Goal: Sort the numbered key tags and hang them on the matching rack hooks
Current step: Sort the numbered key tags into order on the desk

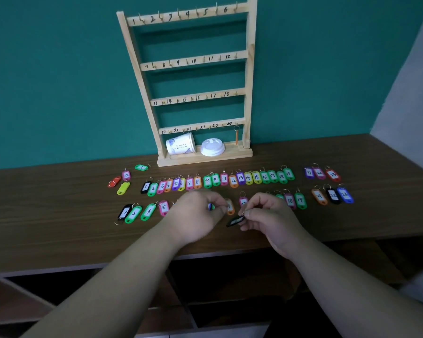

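A wooden key rack point(250, 69) with hooks numbered 1 to 24 stands against the green wall. An orange tag point(236, 137) hangs on hook 24. Two rows of coloured numbered key tags lie on the table: a far row point(215, 179) and a near row point(148, 211). My right hand point(269, 215) pinches the ring of a black tag point(235, 221), held tilted just above the table. My left hand point(198, 214) has curled fingers over the near row and pinches an orange tag point(230, 208); a blue and green tag point(210, 206) shows under its fingers.
A paper cup point(180, 143) on its side and a white lid point(212, 147) lie on the rack's base. Loose tags point(122, 182) sit at the left. More tags numbered 21 to 23 point(332, 189) lie at the right. The table's front edge point(83, 267) has shelves below.
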